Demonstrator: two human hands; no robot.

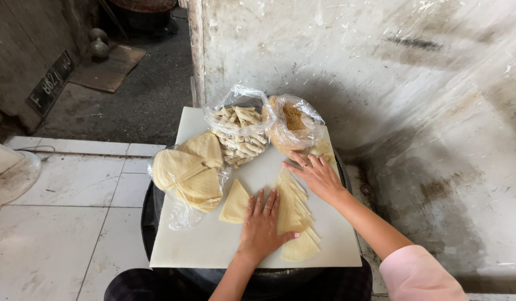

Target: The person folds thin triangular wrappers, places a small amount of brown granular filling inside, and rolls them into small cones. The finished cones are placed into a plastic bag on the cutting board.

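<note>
Head view: you face a white board (213, 245) set over a dark tub, with a tiled floor and stained wall around it. Your left hand (262, 226) lies flat and spread on the wrappers (294, 209); your right hand (316, 175), fingers open, rests just beyond them, holding nothing.

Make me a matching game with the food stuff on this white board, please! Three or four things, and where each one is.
Things:
1. bag of rolled sticks
2. bag of brown filling
3. bag of round wrappers
4. row of triangle wrappers

Places:
A. under the left hand
B. board's left edge
C. far middle of the board
D. just beyond the right hand

Pairs: 1-C, 2-D, 3-B, 4-A
</note>
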